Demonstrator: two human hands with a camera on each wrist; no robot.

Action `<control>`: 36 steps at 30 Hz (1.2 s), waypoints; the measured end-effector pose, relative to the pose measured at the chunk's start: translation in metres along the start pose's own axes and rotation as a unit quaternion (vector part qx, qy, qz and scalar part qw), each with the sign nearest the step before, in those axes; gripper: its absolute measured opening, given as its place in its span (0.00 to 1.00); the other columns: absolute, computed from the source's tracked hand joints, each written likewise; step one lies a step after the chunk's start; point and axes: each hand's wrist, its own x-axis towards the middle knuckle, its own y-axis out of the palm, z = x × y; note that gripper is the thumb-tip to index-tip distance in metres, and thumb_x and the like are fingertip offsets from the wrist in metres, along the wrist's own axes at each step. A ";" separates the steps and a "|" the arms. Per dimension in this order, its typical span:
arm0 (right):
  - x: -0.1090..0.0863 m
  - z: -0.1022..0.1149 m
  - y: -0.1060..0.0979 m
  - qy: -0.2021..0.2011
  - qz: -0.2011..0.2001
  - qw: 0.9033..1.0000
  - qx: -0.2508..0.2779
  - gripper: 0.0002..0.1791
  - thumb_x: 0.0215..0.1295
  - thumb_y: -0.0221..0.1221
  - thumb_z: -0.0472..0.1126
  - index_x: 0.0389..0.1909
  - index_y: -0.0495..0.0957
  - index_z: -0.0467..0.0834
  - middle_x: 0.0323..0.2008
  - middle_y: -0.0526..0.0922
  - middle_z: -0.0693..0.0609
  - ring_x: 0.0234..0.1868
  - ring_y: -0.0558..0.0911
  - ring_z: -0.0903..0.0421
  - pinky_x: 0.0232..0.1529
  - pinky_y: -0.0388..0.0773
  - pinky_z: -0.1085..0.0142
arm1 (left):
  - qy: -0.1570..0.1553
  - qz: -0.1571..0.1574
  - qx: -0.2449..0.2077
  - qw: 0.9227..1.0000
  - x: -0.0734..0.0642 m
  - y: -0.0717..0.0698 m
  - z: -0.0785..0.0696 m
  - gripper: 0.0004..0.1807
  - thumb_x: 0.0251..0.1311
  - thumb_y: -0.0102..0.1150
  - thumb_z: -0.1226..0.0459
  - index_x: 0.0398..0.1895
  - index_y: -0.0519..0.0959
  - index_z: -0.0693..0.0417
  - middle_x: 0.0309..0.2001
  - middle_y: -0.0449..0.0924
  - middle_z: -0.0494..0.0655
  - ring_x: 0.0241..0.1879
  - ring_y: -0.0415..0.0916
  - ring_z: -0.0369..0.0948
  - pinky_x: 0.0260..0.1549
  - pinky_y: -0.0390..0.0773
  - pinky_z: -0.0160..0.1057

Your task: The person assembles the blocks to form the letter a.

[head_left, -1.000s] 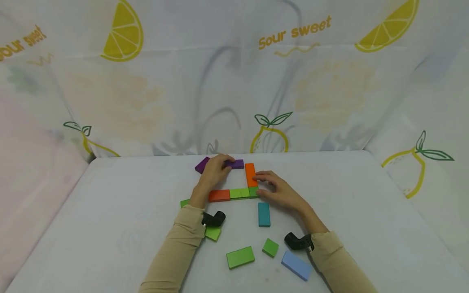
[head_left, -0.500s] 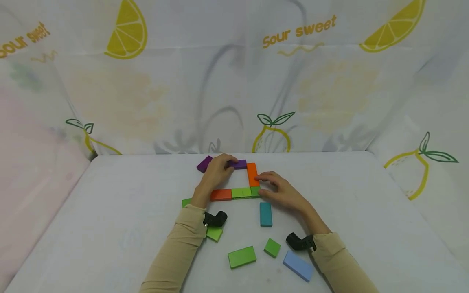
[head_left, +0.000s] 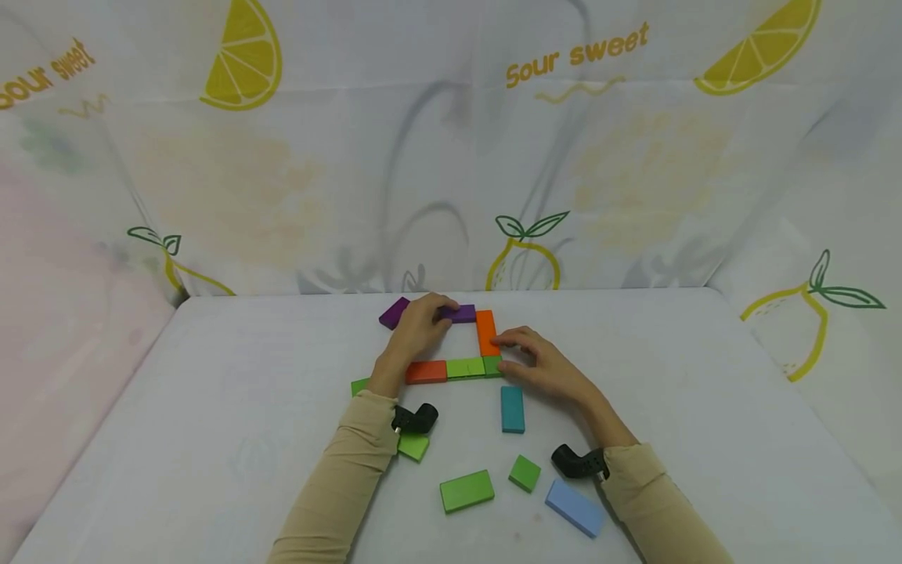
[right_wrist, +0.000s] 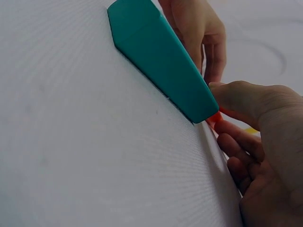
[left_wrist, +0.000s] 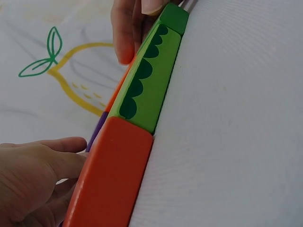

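Note:
In the head view, my left hand (head_left: 419, 327) is at the far edge, pinching the left end of a purple block (head_left: 463, 314) between thumb and forefinger. My right hand (head_left: 548, 366) has loosely bent fingers touching the right side of an orange block (head_left: 486, 333). Its thumb rests by a small green block (head_left: 492, 366). A light green block (head_left: 465, 368) and a red-orange block (head_left: 427, 371) continue the near row leftward. Dark green scallops mark the light green block's side (left_wrist: 142, 80) in the left wrist view. Another purple block (head_left: 394, 312) lies angled, partly behind the left hand.
A teal block (head_left: 513, 409) lies just below the right hand. Nearer are a green block (head_left: 467, 492), a small green block (head_left: 524, 473) and a blue block (head_left: 574, 507). Green pieces (head_left: 413, 446) show beside the left forearm. A printed cloth hangs behind the white table (head_left: 705, 376).
The whole head view has shifted slightly. Both hands keep their places at the purple and orange blocks, and no block has visibly moved relative to the others.

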 end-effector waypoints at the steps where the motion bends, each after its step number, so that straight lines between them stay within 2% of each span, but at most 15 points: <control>1: 0.001 -0.004 0.000 -0.002 -0.001 1.000 0.001 0.22 0.63 0.59 0.37 0.58 0.72 0.38 0.59 0.71 0.41 0.63 0.68 0.43 0.66 0.59 0.43 | 0.001 0.000 0.000 1.000 0.000 0.000 0.000 0.13 0.60 0.58 0.71 0.48 0.81 0.55 0.50 0.80 0.51 0.48 0.75 0.45 0.55 0.73 0.44; 5: 0.004 -0.019 0.002 -0.004 -0.002 1.000 -0.001 0.22 0.63 0.60 0.42 0.58 0.73 0.45 0.60 0.71 0.47 0.63 0.68 0.48 0.67 0.59 0.45 | 0.001 0.002 0.001 1.000 0.000 -0.001 -0.001 0.13 0.60 0.58 0.71 0.48 0.81 0.55 0.51 0.80 0.51 0.47 0.75 0.45 0.54 0.74 0.44; 9: 0.004 -0.026 0.002 -0.013 0.001 1.000 -0.010 0.23 0.63 0.60 0.46 0.60 0.73 0.50 0.60 0.71 0.50 0.62 0.68 0.50 0.66 0.61 0.46 | 0.000 0.004 0.007 1.000 0.000 -0.001 -0.002 0.13 0.60 0.58 0.70 0.48 0.81 0.55 0.50 0.80 0.51 0.47 0.75 0.45 0.53 0.74 0.44; 15: 0.005 -0.026 0.002 -0.016 0.007 1.000 -0.012 0.21 0.64 0.59 0.46 0.59 0.74 0.49 0.62 0.69 0.49 0.66 0.66 0.48 0.66 0.60 0.45 | -0.002 0.005 0.003 1.000 0.000 0.000 -0.002 0.14 0.60 0.58 0.71 0.48 0.81 0.55 0.50 0.80 0.51 0.45 0.75 0.45 0.51 0.75 0.44; 29: 0.005 -0.027 0.002 -0.023 0.006 1.000 -0.018 0.21 0.64 0.59 0.45 0.59 0.74 0.49 0.61 0.70 0.49 0.65 0.67 0.48 0.65 0.61 0.45 | -0.004 0.012 0.005 1.000 -0.001 -0.003 -0.004 0.14 0.60 0.58 0.70 0.49 0.80 0.54 0.52 0.79 0.51 0.52 0.75 0.45 0.57 0.73 0.45; 36: 0.005 -0.028 0.003 -0.022 0.007 1.000 -0.015 0.21 0.64 0.59 0.45 0.59 0.74 0.49 0.61 0.70 0.49 0.64 0.67 0.48 0.65 0.61 0.45 | -0.016 0.012 0.007 1.000 0.001 -0.004 -0.004 0.15 0.62 0.56 0.67 0.52 0.79 0.51 0.55 0.76 0.50 0.49 0.74 0.47 0.54 0.74 0.46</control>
